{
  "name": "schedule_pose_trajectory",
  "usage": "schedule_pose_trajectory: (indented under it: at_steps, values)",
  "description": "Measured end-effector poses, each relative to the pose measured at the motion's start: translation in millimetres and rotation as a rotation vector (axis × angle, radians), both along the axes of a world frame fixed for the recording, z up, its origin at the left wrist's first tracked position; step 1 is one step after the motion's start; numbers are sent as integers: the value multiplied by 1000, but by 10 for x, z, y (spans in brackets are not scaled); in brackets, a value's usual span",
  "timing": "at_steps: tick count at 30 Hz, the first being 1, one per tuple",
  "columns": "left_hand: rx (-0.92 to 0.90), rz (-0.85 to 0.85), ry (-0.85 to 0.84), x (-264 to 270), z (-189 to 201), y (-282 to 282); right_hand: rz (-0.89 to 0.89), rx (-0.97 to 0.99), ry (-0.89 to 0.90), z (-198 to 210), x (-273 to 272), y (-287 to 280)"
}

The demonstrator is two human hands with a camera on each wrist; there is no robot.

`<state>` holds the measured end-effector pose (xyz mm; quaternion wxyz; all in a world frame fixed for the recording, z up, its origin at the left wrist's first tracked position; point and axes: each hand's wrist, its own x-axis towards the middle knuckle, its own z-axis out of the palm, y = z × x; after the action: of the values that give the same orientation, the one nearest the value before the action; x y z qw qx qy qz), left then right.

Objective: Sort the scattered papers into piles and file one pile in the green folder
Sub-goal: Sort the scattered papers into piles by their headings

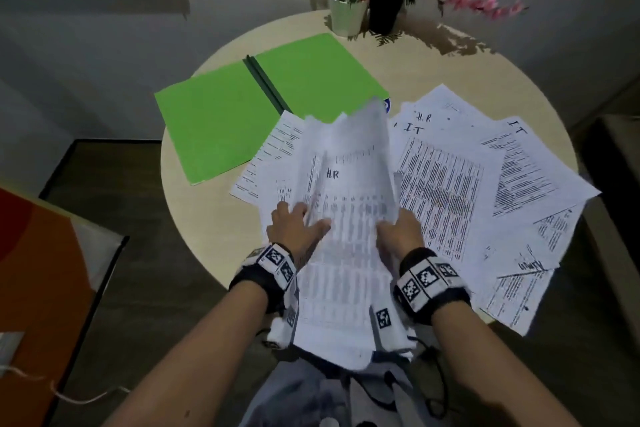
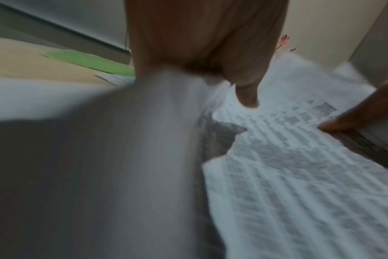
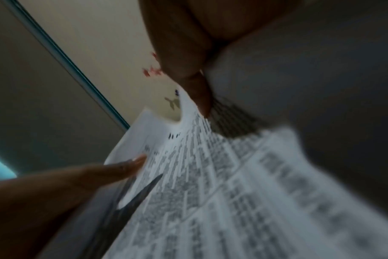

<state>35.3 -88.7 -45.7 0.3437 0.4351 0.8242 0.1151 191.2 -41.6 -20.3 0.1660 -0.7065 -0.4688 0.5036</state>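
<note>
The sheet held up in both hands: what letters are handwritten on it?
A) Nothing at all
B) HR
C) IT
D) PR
B: the held sheet, gripped by the left hand and the right hand, bears a handwritten "HR" above its printed table, while "IT" is on other papers lying on the table.

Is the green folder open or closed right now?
Open. The green folder lies flat on the table, both covers spread either side of its dark spine, with no papers visible inside.
</note>
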Motion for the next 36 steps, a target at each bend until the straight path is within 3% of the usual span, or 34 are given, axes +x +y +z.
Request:
schedule_pose_trajectory:
  at_steps: [2, 4, 7, 11, 14, 16, 21, 24, 27, 30, 33, 36]
  values:
    - [150, 146, -57, 6, -25, 2, -18, 110, -102, 106, 177, 111]
    - [184, 266, -35, -10, -37, 48, -90, 195, -207, 186, 457, 222]
    - [24, 266, 59, 7, 5, 163, -224, 172, -308, 80, 826, 342]
    - [-128, 215, 44, 107, 36, 317, -251, 59, -283, -190, 931, 325]
    - [-30, 185, -171, 188, 65, 415, -206, 51, -234, -334, 926, 278]
    - [77, 179, -207, 227, 204, 426, -204, 47, -217, -348, 935, 297]
    - [321, 458, -189, -211, 562, 580, -197, 24, -212, -341, 1001, 336]
    - [102, 434, -91, -488, 516, 526, -190, 27, -219, -367, 1011, 360]
    - [-143, 356, 38, -357, 255, 334, -168, 30, -212, -394, 994, 396]
    - [-106, 561, -20, -141, 130, 206, -159, 26, -204, -428, 996, 412]
    - [-12, 773, -229, -67, 80, 180, -149, 33, -203, -424, 1005, 407]
    - [22, 614, -112, -52, 236, 159, -125, 26, -163, -405, 1005, 406]
